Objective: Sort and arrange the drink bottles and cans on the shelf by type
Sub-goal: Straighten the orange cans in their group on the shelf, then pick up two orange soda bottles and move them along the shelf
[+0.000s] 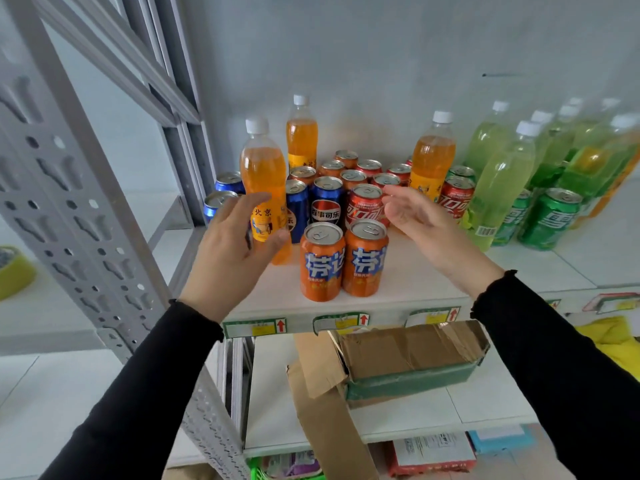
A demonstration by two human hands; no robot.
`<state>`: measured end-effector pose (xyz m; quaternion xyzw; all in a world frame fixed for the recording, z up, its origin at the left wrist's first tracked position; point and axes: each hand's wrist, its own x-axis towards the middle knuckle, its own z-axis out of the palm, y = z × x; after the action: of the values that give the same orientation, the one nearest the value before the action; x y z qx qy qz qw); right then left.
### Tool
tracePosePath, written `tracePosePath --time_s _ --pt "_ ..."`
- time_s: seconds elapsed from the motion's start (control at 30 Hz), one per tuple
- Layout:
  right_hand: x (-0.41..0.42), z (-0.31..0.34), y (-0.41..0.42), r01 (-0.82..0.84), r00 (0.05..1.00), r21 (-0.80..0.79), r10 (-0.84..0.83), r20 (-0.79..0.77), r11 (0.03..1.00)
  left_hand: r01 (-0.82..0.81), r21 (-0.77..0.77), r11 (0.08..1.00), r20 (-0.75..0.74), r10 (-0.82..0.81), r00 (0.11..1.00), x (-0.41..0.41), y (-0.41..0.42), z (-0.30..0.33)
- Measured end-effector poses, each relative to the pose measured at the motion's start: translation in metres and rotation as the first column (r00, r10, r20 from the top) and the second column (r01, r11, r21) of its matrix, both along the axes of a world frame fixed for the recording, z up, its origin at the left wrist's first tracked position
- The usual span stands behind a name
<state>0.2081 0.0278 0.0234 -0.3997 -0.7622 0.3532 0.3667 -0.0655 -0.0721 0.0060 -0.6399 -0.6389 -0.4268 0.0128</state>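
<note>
Both hands are released: the left hand [232,251] hovers at the nearest orange bottle [265,188], the right hand [429,230] beside a red can [365,202]. Nearest stand two orange cans [343,261]; behind, blue cans [325,202] and orange bottles mingle, unsorted. Far right, the green bottles [502,178] look grouped.

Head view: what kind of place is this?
Probably a shop stockroom or mock retail aisle: metal racking, shelf-edge price tags under rows of soda cans and bottles, and an opened carton below.
</note>
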Motion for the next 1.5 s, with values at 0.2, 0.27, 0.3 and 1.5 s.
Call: tracePosePath --time_s 0.2,0.27,0.3,1.5 --pt "0.002 0.001 0.016 0.076 0.996 0.035 -0.078 0.051 0.996 -0.113 -0.004 0.994 0.187 0.111 0.976 -0.018 0.024 0.012" --pt "0.004 -0.003 0.021 0.107 0.992 0.035 -0.109 0.055 0.994 -0.119 -0.054 0.991 0.22 0.128 0.967 -0.02 0.038 0.018" --pt "0.006 -0.007 0.024 0.134 0.99 0.034 -0.136 0.048 0.99 -0.104 -0.078 0.992 0.236 0.12 0.964 -0.02 0.046 0.021" --pt "0.01 -0.025 0.102 0.376 0.926 0.059 -0.374 -0.049 0.925 -0.028 -0.218 0.976 0.318 0.098 0.943 -0.011 0.065 0.045"
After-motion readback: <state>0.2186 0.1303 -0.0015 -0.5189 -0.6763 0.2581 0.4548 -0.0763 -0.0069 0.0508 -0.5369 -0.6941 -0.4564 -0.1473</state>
